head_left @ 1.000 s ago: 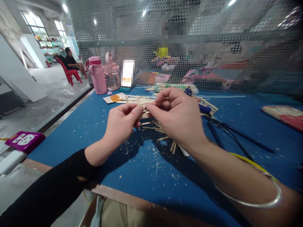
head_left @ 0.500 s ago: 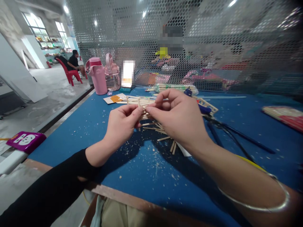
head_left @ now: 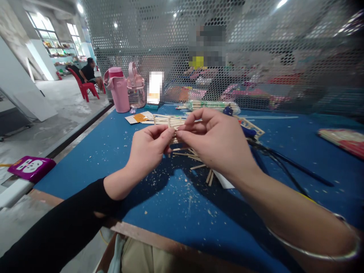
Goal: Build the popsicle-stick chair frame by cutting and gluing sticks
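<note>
My left hand (head_left: 149, 149) pinches a small framework of thin wooden sticks (head_left: 169, 122) between thumb and fingers. Close against it, my right hand (head_left: 218, 138) has its thumb and fingertips pressed together at the same framework; what exactly they pinch is too small to make out. Both hands are raised over the blue tabletop (head_left: 159, 216). Beneath and behind them lie several loose wooden sticks (head_left: 198, 167), partly covered by the right hand. A pair of short cut sticks (head_left: 209, 177) rests beside a white paper (head_left: 224, 181).
Dark-handled pliers (head_left: 301, 168) lie on the right, near another stick frame (head_left: 257, 131). Bagged sticks (head_left: 210, 106), a phone (head_left: 155, 87), a pink bottle (head_left: 119, 93) and a clear bottle (head_left: 136, 91) stand along the back. A purple power strip (head_left: 31, 168) sits at left.
Both hands keep their grip at the stick framework, fingertips barely shifting. The whole view has slid slightly, with things appearing a little further right.
</note>
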`<state>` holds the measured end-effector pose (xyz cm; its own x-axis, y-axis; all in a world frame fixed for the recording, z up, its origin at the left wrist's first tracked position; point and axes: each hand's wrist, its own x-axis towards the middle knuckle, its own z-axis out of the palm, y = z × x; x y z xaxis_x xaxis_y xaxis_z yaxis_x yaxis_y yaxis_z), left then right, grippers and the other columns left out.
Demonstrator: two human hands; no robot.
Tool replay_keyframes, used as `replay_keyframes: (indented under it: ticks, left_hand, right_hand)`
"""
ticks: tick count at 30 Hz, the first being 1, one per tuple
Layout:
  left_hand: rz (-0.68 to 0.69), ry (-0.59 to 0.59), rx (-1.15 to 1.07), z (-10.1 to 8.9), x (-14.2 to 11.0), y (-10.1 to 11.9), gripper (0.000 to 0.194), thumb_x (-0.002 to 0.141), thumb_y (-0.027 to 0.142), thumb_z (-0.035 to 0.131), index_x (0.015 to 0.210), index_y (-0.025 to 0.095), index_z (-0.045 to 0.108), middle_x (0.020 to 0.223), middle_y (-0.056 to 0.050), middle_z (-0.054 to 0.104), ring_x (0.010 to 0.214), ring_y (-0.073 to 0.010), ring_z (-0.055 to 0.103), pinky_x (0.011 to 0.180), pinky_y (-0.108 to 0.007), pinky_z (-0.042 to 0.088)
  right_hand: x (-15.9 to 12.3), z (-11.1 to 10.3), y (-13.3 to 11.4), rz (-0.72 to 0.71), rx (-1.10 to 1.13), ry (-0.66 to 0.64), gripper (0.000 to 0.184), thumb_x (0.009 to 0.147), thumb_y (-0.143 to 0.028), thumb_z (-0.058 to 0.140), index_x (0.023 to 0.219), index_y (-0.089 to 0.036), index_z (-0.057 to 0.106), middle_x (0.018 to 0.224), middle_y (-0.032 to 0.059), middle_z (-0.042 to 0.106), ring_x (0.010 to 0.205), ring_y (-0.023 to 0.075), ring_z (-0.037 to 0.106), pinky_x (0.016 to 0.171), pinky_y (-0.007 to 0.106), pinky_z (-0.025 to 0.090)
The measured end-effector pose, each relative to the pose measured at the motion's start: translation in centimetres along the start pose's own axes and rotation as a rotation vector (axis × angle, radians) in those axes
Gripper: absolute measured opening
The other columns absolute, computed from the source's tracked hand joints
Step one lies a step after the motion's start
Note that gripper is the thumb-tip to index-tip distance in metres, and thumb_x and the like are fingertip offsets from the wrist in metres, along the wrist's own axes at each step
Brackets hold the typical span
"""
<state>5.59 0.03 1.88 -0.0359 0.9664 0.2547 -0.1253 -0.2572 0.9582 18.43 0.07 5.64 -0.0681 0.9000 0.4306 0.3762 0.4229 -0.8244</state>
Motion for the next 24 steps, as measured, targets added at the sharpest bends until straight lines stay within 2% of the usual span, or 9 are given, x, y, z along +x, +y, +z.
replay_keyframes:
  ticks: [6, 10, 20, 24]
  left_hand:
    - [-0.015, 0.002, -0.005, 0.1, -0.1, 0.2, 0.012, 0.079, 0.023, 0.062, 0.075, 0.012, 0.068, 0.058, 0.003, 0.058, 0.041, -0.0031, 0.048, 0.042, -0.015, 0.042]
    - [-0.009, -0.01, 0.017, 0.1, -0.2, 0.2, 0.014, 0.081, 0.023, 0.061, 0.076, 0.013, 0.069, 0.059, 0.003, 0.058, 0.042, -0.0029, 0.049, 0.042, -0.015, 0.042]
    - [0.04, -0.027, 0.059, -0.2, 0.0, 0.1, 0.015, 0.082, 0.025, 0.06, 0.079, 0.014, 0.07, 0.059, 0.002, 0.057, 0.044, -0.004, 0.048, 0.043, -0.017, 0.039]
    - [0.037, -0.047, 0.052, -0.3, 0.0, 0.0, 0.016, 0.082, 0.027, 0.06, 0.077, 0.015, 0.07, 0.056, 0.003, 0.054, 0.044, -0.0045, 0.047, 0.044, -0.017, 0.038]
  right_hand:
    - [0.4, -0.8, 0.4, -0.104, -0.064, -0.057, 0.021, 0.068, -0.01, 0.063, 0.077, -0.024, 0.05, 0.057, -0.0056, 0.063, 0.057, 0.0157, 0.064, 0.051, 0.026, 0.044]
    - [0.7, -0.8, 0.9, -0.113, -0.024, -0.111, 0.024, 0.069, -0.012, 0.062, 0.085, -0.026, 0.05, 0.06, -0.0076, 0.066, 0.059, 0.0159, 0.066, 0.051, 0.026, 0.045]
    - [-0.1, 0.3, 0.8, -0.078, 0.055, 0.03, 0.025, 0.071, -0.014, 0.065, 0.089, -0.023, 0.05, 0.062, -0.0053, 0.067, 0.049, 0.0117, 0.058, 0.047, 0.026, 0.042]
    - [0.1, 0.1, 0.8, -0.075, 0.039, 0.014, 0.024, 0.071, -0.013, 0.064, 0.087, -0.024, 0.05, 0.058, -0.0072, 0.065, 0.047, 0.0107, 0.056, 0.047, 0.025, 0.041]
